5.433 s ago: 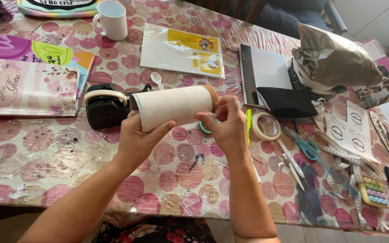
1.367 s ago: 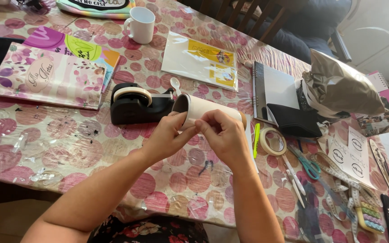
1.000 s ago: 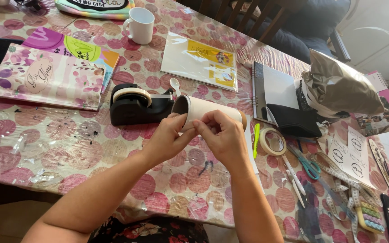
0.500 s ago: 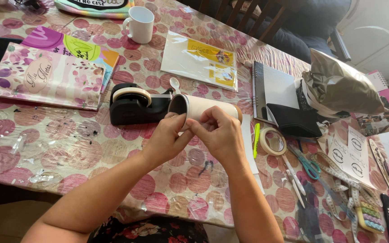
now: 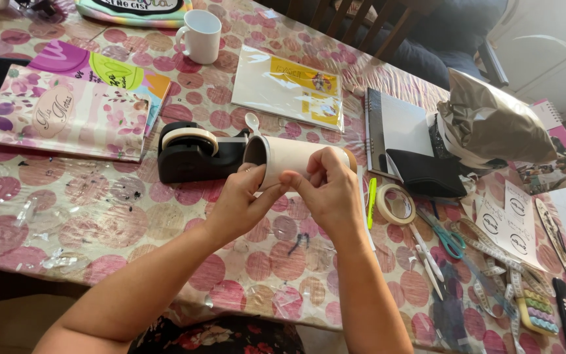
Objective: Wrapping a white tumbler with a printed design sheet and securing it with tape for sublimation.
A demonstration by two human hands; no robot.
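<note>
A cardboard tube wrapped in white paper (image 5: 283,157) lies sideways just above the table, its open end facing left. My left hand (image 5: 240,200) grips it from below near that open end. My right hand (image 5: 325,190) is closed over the tube's near side, thumb and fingers pinching the paper edge. A black tape dispenser (image 5: 194,154) with a cream roll sits right behind and to the left of the tube. Whether a piece of tape is under my fingers is hidden.
A loose tape roll (image 5: 396,203), a yellow-green marker (image 5: 371,202) and teal scissors (image 5: 445,237) lie to the right. A white mug (image 5: 201,36), a floral notebook (image 5: 67,118), a plastic-sleeved sheet (image 5: 289,88), a spiral notebook (image 5: 394,134) and a silver bag (image 5: 492,124) stand farther back.
Since the oldest frame the tube has been lowered and turned end-on toward the dispenser, and both hands have come together at its near end. Over the last second they barely move.
</note>
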